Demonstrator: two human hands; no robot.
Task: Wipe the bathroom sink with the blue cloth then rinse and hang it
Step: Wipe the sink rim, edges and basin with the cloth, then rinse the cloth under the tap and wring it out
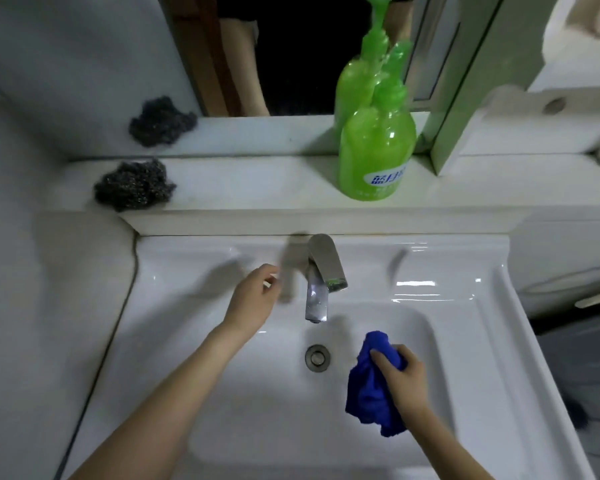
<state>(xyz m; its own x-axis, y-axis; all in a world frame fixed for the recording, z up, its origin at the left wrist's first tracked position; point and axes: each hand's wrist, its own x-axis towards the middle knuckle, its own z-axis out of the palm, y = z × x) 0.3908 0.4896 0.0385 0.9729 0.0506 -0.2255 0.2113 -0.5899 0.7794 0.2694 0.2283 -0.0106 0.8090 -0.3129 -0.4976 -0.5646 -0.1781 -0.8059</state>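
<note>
Now we have two hands over the one white ceramic sink (pixel 465 327): our right hand (pixel 404 379) clenched around the single crumpled blue cloth (pixel 369 389), right of the one round metal drain (pixel 317 357); our left hand (pixel 253 299) loosely open, empty, beside the one chrome tap (pixel 321 278). Behind sit one green plastic pump bottle (pixel 374 150) and one grey steel-wool pad (pixel 134 185).

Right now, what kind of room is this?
Most likely a home bathroom. A white sink with a metal tap sits under a mirror, and a green soap bottle stands on the ledge. The right hand holds a blue cloth in the basin.
</note>
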